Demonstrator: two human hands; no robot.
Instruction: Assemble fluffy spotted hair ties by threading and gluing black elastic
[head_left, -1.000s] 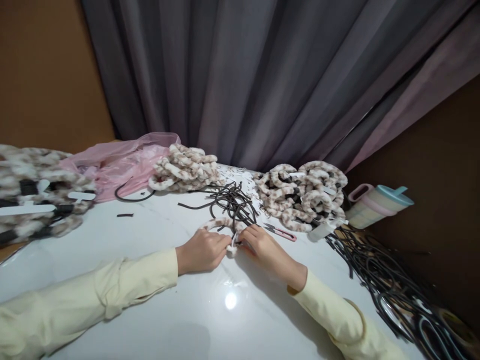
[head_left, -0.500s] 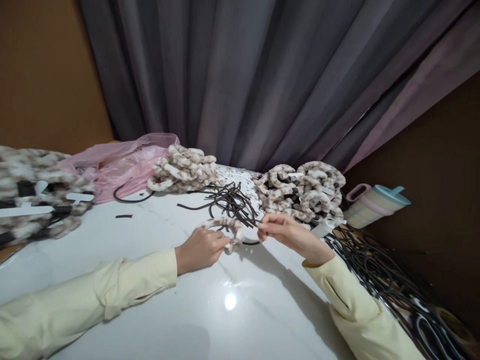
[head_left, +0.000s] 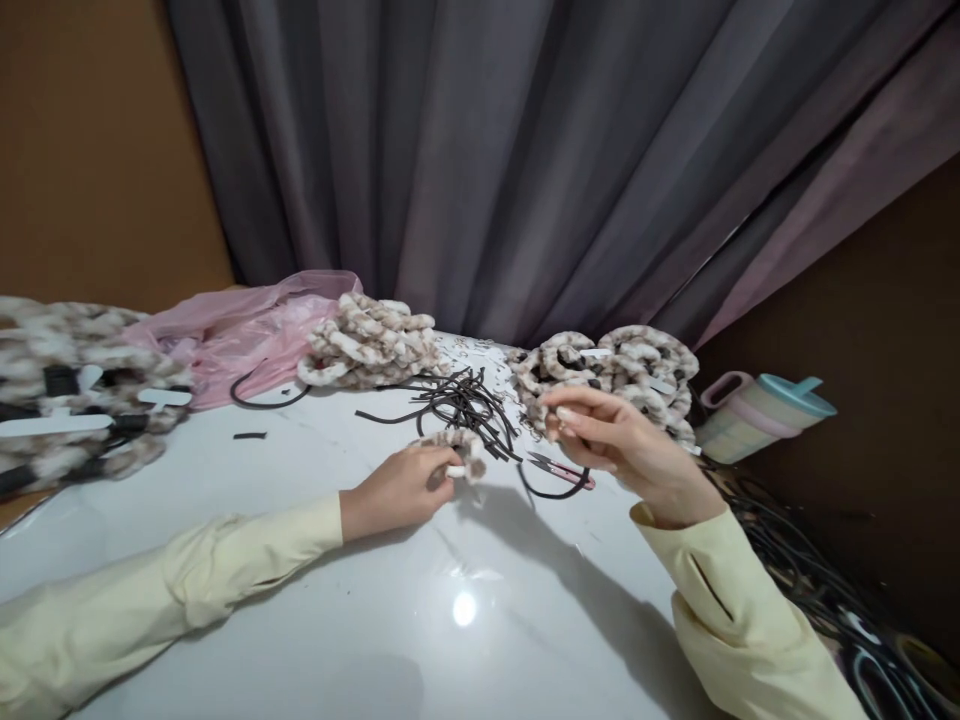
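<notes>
A fluffy white-and-brown fabric ring is pinched in my left hand, which is closed on it just above the table. Its far side curves past my fingertips. My right hand is raised to the right of it, thumb and fingers closed together. From under that hand curves a short black elastic cord, its other end free on the left; the pinch point itself is partly hidden. Pink-handled pointed scissors or tweezers lie behind the cord. Between and beyond my hands sits a heap of black cord pieces.
Fluffy rings are piled at the back, at the right and far left. A pink plastic bag stands behind. At right are a lidded cup and tangled black cords. Small metal bits lie near the curtain.
My right hand has moved right and up, away from the ring, and the curved cord has shifted along with it. The pink-handled tool has come into view. My left hand has turned the ring slightly.
</notes>
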